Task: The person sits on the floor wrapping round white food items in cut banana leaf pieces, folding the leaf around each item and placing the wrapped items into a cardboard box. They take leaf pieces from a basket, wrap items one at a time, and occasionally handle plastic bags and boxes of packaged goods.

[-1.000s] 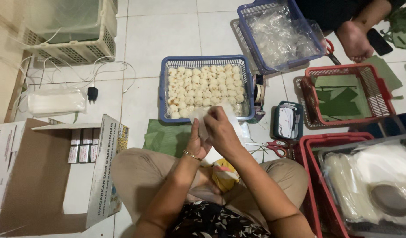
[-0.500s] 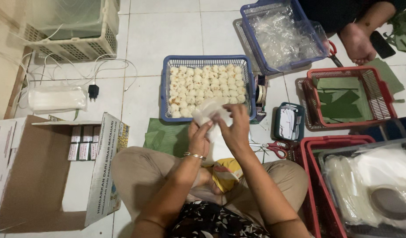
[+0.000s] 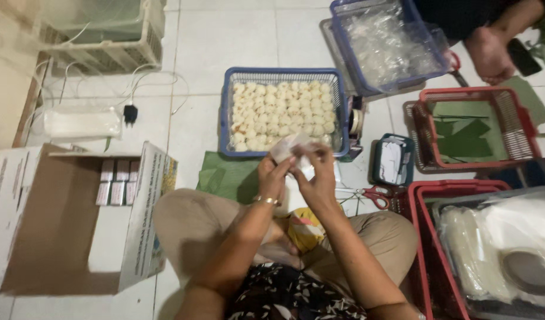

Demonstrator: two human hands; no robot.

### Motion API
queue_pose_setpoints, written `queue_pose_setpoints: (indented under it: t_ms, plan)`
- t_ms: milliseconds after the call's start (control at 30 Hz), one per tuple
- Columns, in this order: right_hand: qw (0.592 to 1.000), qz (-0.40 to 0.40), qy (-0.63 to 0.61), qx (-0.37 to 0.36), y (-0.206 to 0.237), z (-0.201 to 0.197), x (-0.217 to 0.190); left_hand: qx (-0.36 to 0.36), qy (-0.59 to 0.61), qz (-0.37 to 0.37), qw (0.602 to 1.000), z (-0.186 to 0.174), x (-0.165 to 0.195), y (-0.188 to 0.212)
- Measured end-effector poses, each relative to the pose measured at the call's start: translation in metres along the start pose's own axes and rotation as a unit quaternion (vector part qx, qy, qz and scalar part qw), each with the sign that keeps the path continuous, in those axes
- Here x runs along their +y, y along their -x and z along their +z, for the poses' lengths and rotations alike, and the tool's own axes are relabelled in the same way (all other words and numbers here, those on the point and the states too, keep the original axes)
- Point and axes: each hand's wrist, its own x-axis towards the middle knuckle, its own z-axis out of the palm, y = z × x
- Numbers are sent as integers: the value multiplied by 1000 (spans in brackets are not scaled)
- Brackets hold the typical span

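Both hands closed on one pale wrapped piece (image 3: 291, 145): left hand (image 3: 273, 173), right hand (image 3: 317, 178). Keep it low over blue basket (image 3: 226, 112); pinch wrapper edges evenly, don't crush.

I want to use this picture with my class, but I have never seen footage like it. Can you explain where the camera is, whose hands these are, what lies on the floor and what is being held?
The camera sits on a person's head and looks down, so you see their own arms and crossed legs. Their left hand and right hand together hold a small clear plastic bag with something pale inside. In front, on the tiled floor, stands a blue basket full of pale round pieces. Left is an open cardboard box; right are red scissors and a red basket with green leaves. The arm at top right belongs to another person.
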Motion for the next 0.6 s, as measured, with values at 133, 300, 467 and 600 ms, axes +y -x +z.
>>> queue_pose_setpoints:
  t_ms: [133,300,467,600]
  plan:
    - [974,86,-207,-31,13,17,8,36,102,-44,993,-8,-20,2]
    - [844,295,-447,-33,30,41,29,55,164,-77,982,-28,-32,8]
    - [864,251,-433,-58,39,58,49,47,178,-72,980,-40,-34,4]
    - [912,159,-373,-67,42,69,45,46,231,-100,967,-46,-36,-4]
